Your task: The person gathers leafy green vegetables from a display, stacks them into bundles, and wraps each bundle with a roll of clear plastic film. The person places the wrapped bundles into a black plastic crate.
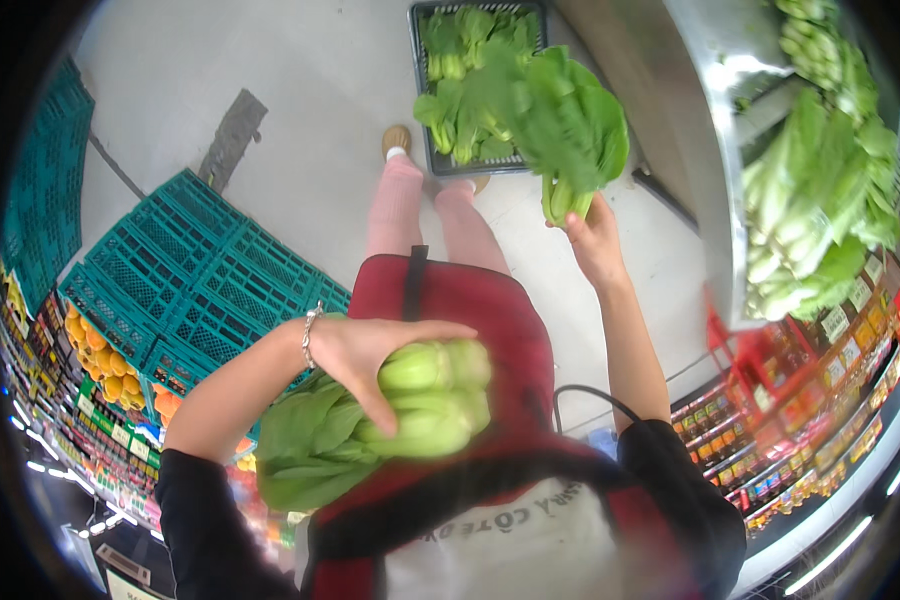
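My left hand [375,352] holds several heads of bok choy [427,405] against the front of my red apron [457,292], their pale bases pointing right and their leaves left. Out in front on the right, my right hand [592,240] grips the stalks of more bok choy [570,127], leaves pointing away from me. Those leaves overlap the near right part of a dark plastic crate [421,82] on the floor, which holds more bok choy [457,112].
A metal display counter [720,150] with leafy greens [802,202] stands at the right. Teal plastic crates [202,262] are at the left, beside orange-yellow fruit [105,360]. A red basket-like object [765,367] and packed shelves [810,465] show at the lower right.
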Demonstrator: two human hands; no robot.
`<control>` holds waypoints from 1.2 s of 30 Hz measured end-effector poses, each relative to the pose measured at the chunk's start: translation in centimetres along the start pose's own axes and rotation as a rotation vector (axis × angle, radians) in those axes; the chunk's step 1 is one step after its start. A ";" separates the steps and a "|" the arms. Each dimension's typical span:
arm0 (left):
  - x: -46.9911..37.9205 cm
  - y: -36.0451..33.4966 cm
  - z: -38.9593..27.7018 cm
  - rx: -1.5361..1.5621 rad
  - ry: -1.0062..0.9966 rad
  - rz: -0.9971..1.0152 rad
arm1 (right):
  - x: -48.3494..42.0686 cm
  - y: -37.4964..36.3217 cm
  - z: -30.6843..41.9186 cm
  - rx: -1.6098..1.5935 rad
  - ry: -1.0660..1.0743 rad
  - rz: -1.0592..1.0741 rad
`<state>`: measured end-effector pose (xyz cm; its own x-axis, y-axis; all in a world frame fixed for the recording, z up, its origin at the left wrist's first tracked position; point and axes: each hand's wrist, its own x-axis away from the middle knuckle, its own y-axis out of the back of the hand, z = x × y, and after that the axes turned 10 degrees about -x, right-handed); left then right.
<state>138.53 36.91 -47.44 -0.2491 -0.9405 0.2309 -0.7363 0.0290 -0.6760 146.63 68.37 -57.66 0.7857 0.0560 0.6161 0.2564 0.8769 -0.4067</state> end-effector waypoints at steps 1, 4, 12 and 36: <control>-0.1 -0.9 -0.8 -0.008 -0.035 0.005 | 1.5 -1.4 1.8 0.034 0.059 0.015; -0.2 -3.4 -3.7 -0.069 -0.079 0.032 | 5.9 -5.2 6.9 0.003 0.143 0.040; 0.7 -6.4 -7.8 -0.058 -0.019 0.003 | 11.5 -9.2 11.4 0.015 0.332 0.194; 2.7 -8.2 -8.3 -0.084 0.037 -0.021 | 16.5 20.6 -1.5 0.363 -0.240 -0.702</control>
<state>138.61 36.92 -35.46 -0.2549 -0.9281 0.2713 -0.7913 0.0390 -0.6102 165.73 86.68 -56.90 0.3581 -0.4979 0.7899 0.4124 0.8433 0.3446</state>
